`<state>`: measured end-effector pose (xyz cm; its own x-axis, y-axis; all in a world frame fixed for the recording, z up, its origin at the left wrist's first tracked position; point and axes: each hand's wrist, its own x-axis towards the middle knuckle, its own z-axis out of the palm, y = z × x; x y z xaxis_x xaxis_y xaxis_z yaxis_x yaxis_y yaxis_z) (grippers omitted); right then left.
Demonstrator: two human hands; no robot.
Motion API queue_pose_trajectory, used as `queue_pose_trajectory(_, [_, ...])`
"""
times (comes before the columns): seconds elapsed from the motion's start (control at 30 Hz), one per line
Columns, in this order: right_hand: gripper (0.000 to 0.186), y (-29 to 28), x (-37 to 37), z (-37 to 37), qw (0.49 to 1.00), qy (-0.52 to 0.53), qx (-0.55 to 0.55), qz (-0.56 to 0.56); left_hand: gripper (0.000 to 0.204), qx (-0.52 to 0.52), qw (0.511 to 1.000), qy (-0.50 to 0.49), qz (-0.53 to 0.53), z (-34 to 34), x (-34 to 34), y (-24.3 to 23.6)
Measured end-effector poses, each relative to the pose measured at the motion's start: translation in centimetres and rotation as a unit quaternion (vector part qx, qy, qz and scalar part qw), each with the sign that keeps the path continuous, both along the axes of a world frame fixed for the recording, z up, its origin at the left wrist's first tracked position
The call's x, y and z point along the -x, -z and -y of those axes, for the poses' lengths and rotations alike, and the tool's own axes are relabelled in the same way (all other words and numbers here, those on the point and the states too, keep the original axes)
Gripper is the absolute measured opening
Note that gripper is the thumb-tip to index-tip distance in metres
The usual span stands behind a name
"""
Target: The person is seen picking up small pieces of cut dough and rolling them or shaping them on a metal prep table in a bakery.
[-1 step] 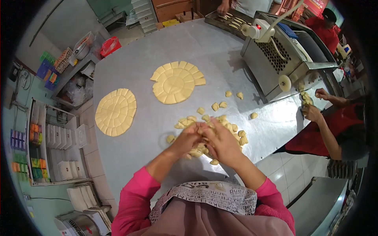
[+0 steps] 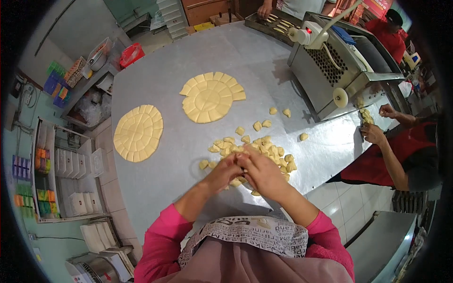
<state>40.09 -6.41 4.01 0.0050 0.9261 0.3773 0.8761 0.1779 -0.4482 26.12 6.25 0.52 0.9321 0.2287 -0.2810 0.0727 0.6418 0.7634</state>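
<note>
Light is moderately bright, with strong white glare on the right of the metal surface (image 2: 188, 146) and soft shadows beside the steel machine (image 2: 306, 82). Fisheye distortion bends straight edges, and the corners fall into black.

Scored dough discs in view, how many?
2: one disc by the table's left edge, the other disc farther back and to its right. Neither is covered.

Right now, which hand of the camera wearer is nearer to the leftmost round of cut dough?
The left hand. It is to the right of the leftmost dough round and closer to the body; the right hand is farther right, beside the left one.
</note>
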Motion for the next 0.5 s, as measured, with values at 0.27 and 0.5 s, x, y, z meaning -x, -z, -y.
queue_pose_trajectory(0.27, [0.031,1.7,3.4,5.8,0.988,-0.058,0.144,-0.009,0.012,-0.133,0.989,-0.053,-0.045,7.1,4.9,3.7])
queue_pose_trajectory(0.5, [0.014,1.9,0.8,10.6,0.98,-0.032,0.188,-0.048,0.013,-0.233,0.97,-0.012,-0.063,10.3,2.4,4.7])
